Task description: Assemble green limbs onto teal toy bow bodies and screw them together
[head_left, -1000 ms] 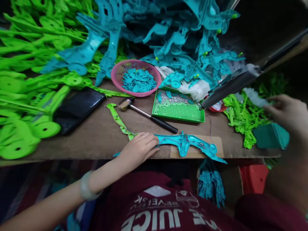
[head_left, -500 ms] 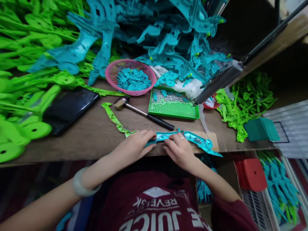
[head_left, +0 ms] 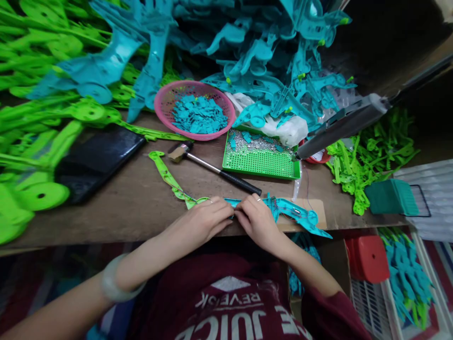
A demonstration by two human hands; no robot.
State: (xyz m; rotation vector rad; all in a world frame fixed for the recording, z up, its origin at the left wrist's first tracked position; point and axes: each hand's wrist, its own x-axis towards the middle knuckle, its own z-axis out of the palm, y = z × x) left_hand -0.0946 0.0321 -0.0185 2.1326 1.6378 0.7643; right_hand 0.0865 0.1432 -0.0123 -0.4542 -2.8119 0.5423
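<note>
- L hand point(head_left: 208, 218) & R hand point(head_left: 258, 223): on blue part point(head_left: 300, 216), nr front edge of table point(head_left: 116, 217).
- Fingers: bent; clamped or not, can't tell (tips partly hidden).
- Hammer point(head_left: 220, 173): behind.

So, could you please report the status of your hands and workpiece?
Left hand and right hand close together at blue part, grip hidden. Part partly over cardboard. Hammer just beyond.

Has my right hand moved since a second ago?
Yes, leftward: your right hand was well to the right of the tray; now it is on the tray's near side, beside your left hand.
</note>
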